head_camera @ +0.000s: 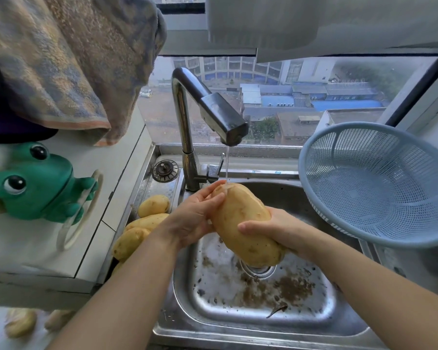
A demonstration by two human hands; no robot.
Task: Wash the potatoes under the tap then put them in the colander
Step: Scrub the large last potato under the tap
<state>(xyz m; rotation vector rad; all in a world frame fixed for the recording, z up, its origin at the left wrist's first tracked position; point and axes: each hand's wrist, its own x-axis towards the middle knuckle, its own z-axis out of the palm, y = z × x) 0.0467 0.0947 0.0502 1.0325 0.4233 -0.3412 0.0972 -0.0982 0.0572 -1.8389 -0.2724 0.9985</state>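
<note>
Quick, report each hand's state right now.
Left hand: closed round the upper end of the potato.
Right hand: closed round the potato's lower half, thumb on top.

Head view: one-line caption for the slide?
Left hand and right hand hold a large potato under the running tap above the dirt-flecked sink; blue colander sits empty at right, more potatoes piled left.

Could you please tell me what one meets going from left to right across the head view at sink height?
A green frog toy, pile of potatoes, left hand, held potato, right hand, blue colander.
</note>
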